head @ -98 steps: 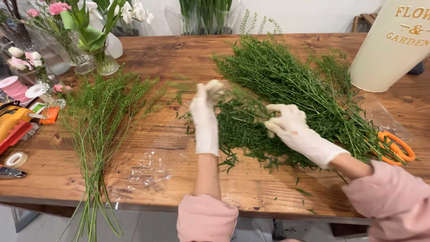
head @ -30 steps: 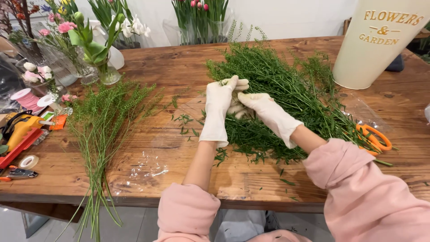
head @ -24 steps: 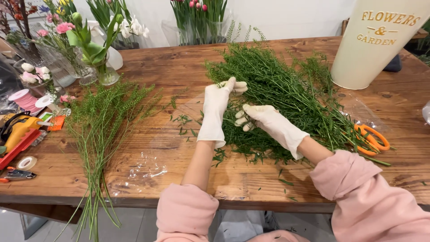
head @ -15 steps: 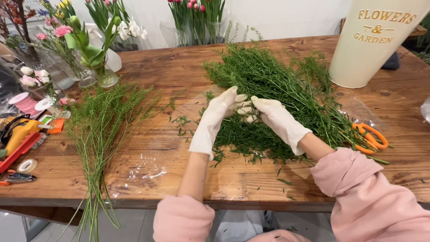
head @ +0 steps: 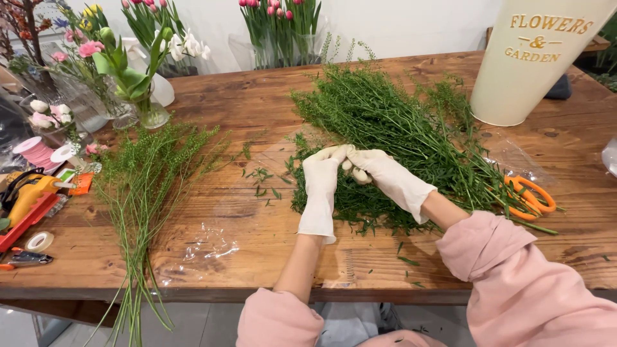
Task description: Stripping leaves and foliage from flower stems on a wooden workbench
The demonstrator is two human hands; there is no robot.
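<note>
Both my hands wear white gloves and meet over the near left edge of a big pile of leafy green stems (head: 398, 122) on the wooden table (head: 257, 225). My left hand (head: 321, 183) lies on the greenery with its fingertips touching those of my right hand (head: 385, 177). The fingers of both curl around a sprig of the greenery between them. A second bundle of thin, feathery green stems (head: 144, 186) lies to the left, its ends hanging over the table's front edge.
Orange-handled scissors (head: 530, 193) lie at the pile's right end. A tall cream bucket (head: 536, 58) stands back right. Glass vases with flowers (head: 138, 71) line the back left. A glue gun (head: 29, 196), tape roll (head: 40, 241) and ribbon spool (head: 35, 151) sit far left. Clear wrap (head: 205, 244) lies near the front.
My hands parted briefly, then came back together at the pile's near left edge, fingertips now touching over a sprig.
</note>
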